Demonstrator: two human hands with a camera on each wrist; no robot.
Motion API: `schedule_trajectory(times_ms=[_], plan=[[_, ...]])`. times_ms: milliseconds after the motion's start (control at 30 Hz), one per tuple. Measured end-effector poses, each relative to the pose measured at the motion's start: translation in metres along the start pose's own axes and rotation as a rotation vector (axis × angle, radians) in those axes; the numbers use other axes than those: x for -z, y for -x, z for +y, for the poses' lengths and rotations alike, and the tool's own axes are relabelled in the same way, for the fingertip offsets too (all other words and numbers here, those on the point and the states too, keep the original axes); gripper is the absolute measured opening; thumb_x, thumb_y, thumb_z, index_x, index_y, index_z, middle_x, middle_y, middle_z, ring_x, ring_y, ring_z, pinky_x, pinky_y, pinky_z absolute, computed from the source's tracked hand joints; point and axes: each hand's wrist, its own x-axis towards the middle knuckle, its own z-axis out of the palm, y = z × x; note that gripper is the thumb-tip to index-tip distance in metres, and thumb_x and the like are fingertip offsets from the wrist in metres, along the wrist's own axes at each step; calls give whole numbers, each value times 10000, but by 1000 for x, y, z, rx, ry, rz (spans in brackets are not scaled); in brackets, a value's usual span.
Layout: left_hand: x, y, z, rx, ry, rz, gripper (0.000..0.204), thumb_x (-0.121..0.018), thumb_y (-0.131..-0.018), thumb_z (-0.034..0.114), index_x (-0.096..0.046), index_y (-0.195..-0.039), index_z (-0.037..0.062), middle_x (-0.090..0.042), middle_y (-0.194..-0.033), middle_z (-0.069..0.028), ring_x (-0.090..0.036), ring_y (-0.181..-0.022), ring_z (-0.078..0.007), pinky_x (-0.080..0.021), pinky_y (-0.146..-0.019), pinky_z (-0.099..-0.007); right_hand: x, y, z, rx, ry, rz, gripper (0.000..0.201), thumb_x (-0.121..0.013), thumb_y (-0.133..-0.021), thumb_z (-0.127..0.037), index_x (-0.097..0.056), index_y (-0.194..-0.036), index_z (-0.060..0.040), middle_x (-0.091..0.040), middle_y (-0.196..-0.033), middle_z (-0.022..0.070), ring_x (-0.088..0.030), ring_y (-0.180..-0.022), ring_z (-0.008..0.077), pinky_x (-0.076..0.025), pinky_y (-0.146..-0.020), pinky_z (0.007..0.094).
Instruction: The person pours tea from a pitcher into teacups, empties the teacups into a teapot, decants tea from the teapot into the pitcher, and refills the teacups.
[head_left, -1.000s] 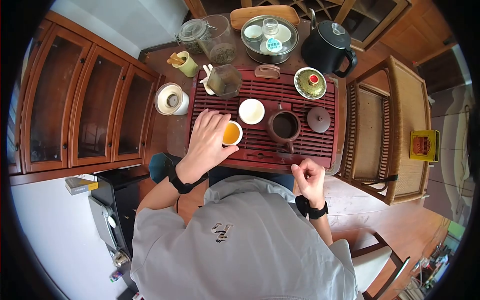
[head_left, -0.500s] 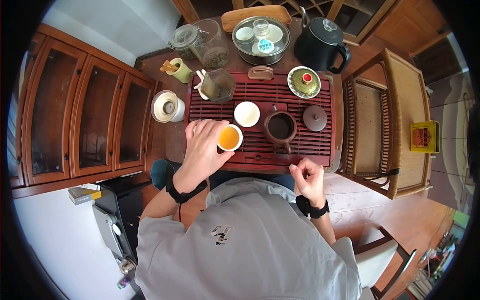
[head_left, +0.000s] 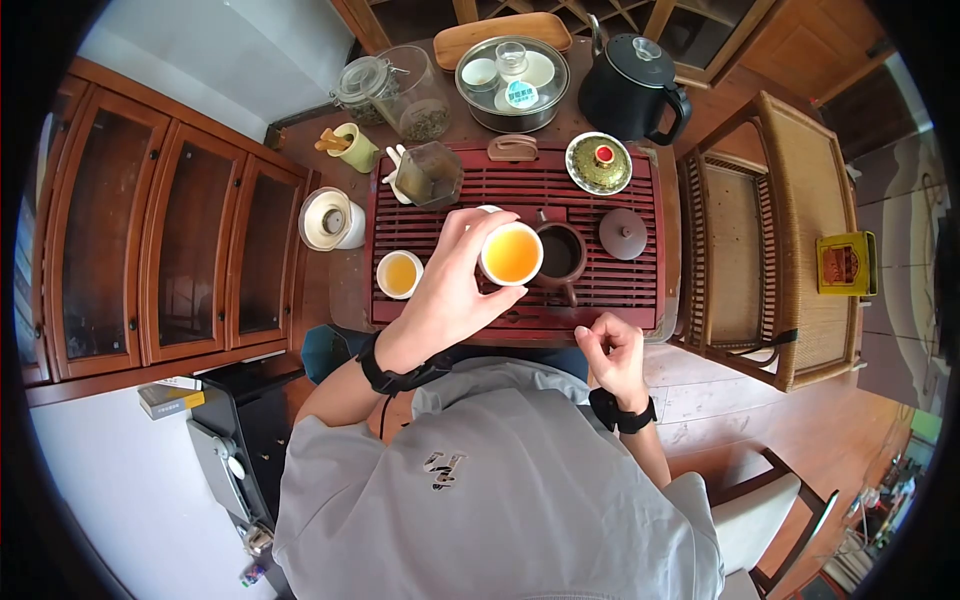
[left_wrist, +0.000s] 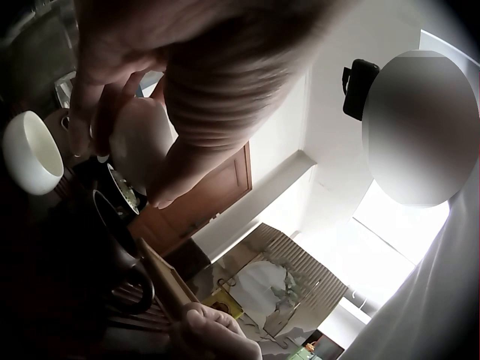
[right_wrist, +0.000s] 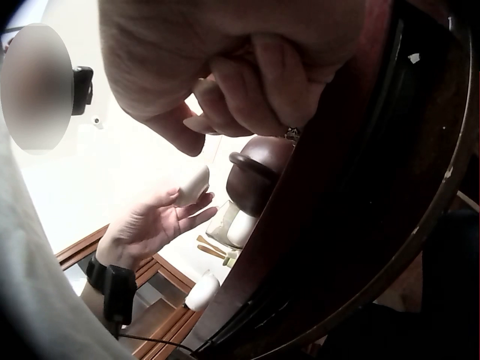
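My left hand (head_left: 450, 275) grips a small white teacup (head_left: 512, 252) of amber tea by its sides, thumb at the near side and fingers at the far side. The cup is raised over the slatted red tea tray (head_left: 480, 325), beside the dark clay teapot (head_left: 562, 255), which has its lid off. A second teacup (head_left: 400, 274) with paler tea stands on the tray to the left. Behind my hand, another white cup (left_wrist: 34, 153) is mostly hidden in the head view. My right hand (head_left: 616, 355) idles by the tray's front edge, fingers loosely curled around nothing.
The teapot lid (head_left: 624, 234) and a green lidded bowl (head_left: 599, 163) sit at the tray's right. A hexagonal glass vessel (head_left: 430, 175) stands back left, a strainer cup (head_left: 332, 219) beyond the tray. Behind are glass jars (head_left: 410, 95), a glass-lidded pot (head_left: 512, 85) and a black kettle (head_left: 635, 90).
My left hand has lifted the teacup of amber tea and carried it right, toward the teapot. The second tea-filled cup now shows at the left. My right hand has stayed in place.
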Motion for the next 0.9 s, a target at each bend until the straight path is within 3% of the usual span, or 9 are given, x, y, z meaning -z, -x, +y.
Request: schedule_trajectory(times_ms=[433,633,900], plan=[[-21,-23,8,-235,-260,-10,677,-741,-721,-70,-523,-1349,60,-536,-1279,-156,-518,-1196,-380,-444,-1016,-447,-1,0,3,16,-10,10,338,-740,-880,-75,-501,-645,-38,-437,-524,-18,-366,-508,41,-311,-456,247],[-30,-22,12,-337,-282,-75,700,-595,-715,-130,-519,-1377,85,-494,-1309,-140,-465,-1103,-374,-436,-979,-486,-2,1,7,27,-10,13,334,-737,-882,-75,-505,-646,-38,-437,-518,-24,-363,-505,35,-304,-450,245],[-40,-15,14,-504,-641,-71,580,-615,-808,45,-556,-1379,120,-474,-1345,-148,-484,-1129,-330,-516,-972,-428,-2,0,7,4,-27,15,335,-739,-888,-83,-511,-648,-37,-444,-524,-31,-367,-512,29,-305,-451,242]])
